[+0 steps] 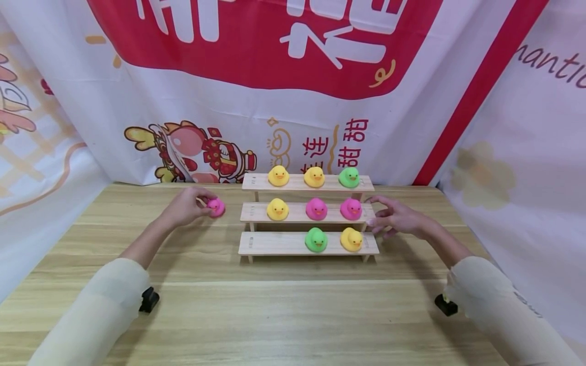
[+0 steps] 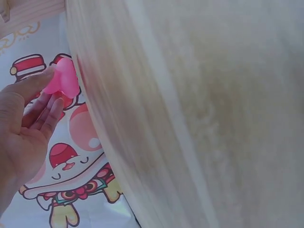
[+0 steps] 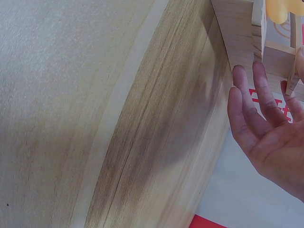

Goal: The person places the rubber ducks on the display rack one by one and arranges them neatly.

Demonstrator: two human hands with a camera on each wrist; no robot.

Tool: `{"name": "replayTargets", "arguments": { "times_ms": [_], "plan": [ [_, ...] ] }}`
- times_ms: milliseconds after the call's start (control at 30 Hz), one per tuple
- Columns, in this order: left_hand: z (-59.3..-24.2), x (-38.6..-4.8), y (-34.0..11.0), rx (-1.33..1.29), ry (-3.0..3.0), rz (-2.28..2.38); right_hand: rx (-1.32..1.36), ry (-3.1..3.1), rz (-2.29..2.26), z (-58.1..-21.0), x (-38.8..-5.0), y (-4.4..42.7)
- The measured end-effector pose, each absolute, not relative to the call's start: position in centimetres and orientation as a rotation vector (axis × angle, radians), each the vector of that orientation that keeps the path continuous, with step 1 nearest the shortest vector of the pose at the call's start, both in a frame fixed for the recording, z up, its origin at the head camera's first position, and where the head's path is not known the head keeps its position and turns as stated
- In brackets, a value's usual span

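Observation:
A small pink rubber duck [image 1: 215, 207] is pinched between the thumb and fingers of my left hand [image 1: 186, 207], just above the table left of the stand. The left wrist view shows that pink duck [image 2: 65, 78] at my fingertips. My right hand [image 1: 400, 218] holds the right end of the three-tier wooden stand [image 1: 297, 244] at the middle shelf, thumb in front and index finger behind. In the right wrist view the other fingers [image 3: 261, 99] extend loosely beside the shelf ends. Yellow, green and pink ducks sit on the tiers.
On top are two yellow ducks [image 1: 278, 176] and a green duck [image 1: 349, 177]. The middle shelf holds one yellow and two pink ducks [image 1: 316, 209]. A green duck [image 1: 316, 240] and a yellow duck [image 1: 351, 239] stand on the bottom shelf. A printed cloth [image 1: 256, 117] hangs behind the wooden table [image 1: 293, 320].

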State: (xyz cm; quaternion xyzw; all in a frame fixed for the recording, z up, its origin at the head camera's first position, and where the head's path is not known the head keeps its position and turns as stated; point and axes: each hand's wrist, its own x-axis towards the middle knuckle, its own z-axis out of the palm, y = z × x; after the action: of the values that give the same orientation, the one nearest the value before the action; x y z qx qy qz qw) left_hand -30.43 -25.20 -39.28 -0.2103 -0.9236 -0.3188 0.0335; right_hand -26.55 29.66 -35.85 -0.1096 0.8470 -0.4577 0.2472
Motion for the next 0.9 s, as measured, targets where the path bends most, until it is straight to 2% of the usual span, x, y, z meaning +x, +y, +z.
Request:
{"name": "replayTargets", "arguments": {
  "times_ms": [900],
  "plan": [
    [-36.1, -26.6, -23.9, -0.765, -2.775, -1.015, -0.306, 2.315, -1.244, -35.9, -26.5, 29.7]
  ]
}}
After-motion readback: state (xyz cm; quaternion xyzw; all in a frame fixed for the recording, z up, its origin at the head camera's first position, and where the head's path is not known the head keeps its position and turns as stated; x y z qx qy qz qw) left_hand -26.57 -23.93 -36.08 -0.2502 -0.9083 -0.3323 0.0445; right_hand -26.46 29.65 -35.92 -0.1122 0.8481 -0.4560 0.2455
